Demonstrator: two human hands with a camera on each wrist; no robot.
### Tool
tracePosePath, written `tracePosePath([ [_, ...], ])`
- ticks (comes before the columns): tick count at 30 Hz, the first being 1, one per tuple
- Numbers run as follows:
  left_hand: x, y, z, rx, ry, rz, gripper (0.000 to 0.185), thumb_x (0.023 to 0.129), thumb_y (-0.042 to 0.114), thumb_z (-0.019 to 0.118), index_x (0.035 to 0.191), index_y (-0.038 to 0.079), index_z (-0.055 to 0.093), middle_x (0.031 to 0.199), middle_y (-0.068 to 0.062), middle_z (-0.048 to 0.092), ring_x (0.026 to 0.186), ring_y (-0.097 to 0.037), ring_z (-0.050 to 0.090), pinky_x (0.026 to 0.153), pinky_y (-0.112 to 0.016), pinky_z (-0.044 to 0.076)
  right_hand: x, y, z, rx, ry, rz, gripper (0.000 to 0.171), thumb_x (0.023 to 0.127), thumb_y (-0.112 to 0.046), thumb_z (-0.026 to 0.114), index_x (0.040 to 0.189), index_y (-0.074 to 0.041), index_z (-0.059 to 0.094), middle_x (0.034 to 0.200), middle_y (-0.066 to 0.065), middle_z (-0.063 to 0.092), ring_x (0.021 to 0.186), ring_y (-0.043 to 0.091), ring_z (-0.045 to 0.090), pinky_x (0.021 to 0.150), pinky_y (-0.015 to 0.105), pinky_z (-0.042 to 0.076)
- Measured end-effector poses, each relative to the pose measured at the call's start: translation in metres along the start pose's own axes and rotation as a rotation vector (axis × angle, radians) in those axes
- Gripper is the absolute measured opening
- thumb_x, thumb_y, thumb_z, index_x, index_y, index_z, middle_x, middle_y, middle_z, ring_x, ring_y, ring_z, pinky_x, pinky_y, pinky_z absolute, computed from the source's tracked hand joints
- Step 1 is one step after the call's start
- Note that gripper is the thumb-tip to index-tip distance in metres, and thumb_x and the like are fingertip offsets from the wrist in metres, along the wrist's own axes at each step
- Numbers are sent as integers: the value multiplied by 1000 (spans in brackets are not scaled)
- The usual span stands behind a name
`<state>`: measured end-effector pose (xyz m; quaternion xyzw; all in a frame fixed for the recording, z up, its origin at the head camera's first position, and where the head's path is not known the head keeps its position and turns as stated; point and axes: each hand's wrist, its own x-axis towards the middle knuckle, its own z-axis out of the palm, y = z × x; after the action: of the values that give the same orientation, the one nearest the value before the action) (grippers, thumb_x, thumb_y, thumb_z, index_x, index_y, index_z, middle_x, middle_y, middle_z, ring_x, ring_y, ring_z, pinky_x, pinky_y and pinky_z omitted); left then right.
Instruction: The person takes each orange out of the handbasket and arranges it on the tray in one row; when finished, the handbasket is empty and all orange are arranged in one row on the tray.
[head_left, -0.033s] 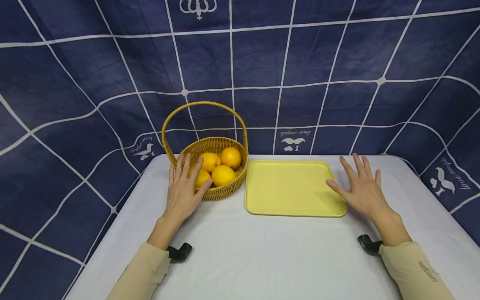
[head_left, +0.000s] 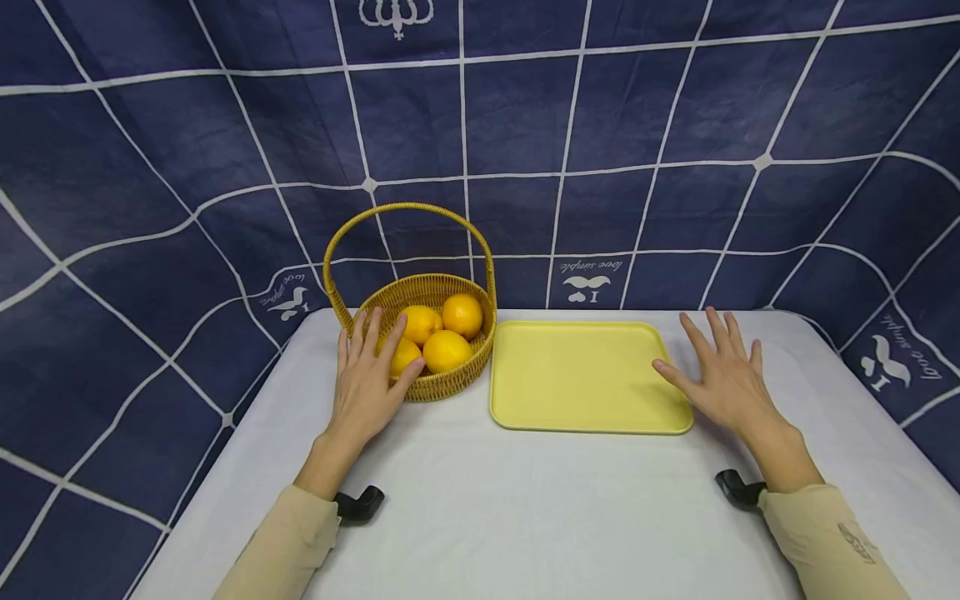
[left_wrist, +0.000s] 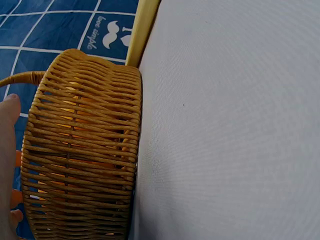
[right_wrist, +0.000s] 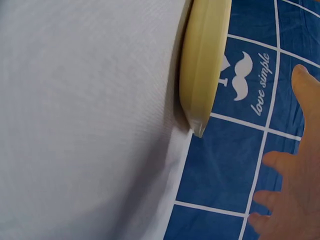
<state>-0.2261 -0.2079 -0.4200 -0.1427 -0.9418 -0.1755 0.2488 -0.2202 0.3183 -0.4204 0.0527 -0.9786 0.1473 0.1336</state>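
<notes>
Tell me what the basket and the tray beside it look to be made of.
Basket: woven rattan or wicker, golden-brown with a slight sheen; the wound strands and looped handle show plainly. Tray: probably moulded plastic, pale yellow and matte; its surface is smooth and seamless, with a rounded rim.

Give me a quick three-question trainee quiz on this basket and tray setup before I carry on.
1. True or false: the yellow tray has fruit lying on it.
2. Which hand is at the wicker basket? A) left hand B) right hand C) neither
3. Fill in: the oranges lie in the ____.

Key:
1. False; the tray is bare.
2. A; its spread fingers rest against the basket's near side, while the right hand is spread flat at the tray's right edge.
3. basket, which stands just left of the tray on the white tablecloth.
</notes>
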Motion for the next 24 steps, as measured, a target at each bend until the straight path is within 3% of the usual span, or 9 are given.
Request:
tracePosePath([
  [17, -2, -5, 8, 5, 8, -10, 74, 105, 61, 49, 167, 22, 34, 176, -17, 17, 162, -44, 13, 130, -66, 2, 2, 2, 1, 23, 3, 6, 95, 99, -68, 56, 168, -12, 24, 175, 26, 3, 162, 47, -4, 115, 87, -2],
  [24, -1, -7, 9, -22, 75, -5, 73, 104, 57, 54, 164, 17, 40, 174, -17, 22, 162, -42, 15, 130, -65, 5, 2, 5, 0, 49, 14, 1, 93, 99, -65, 57, 168, -11, 26, 174, 27, 6, 162, 48, -3, 115, 87, -1],
])
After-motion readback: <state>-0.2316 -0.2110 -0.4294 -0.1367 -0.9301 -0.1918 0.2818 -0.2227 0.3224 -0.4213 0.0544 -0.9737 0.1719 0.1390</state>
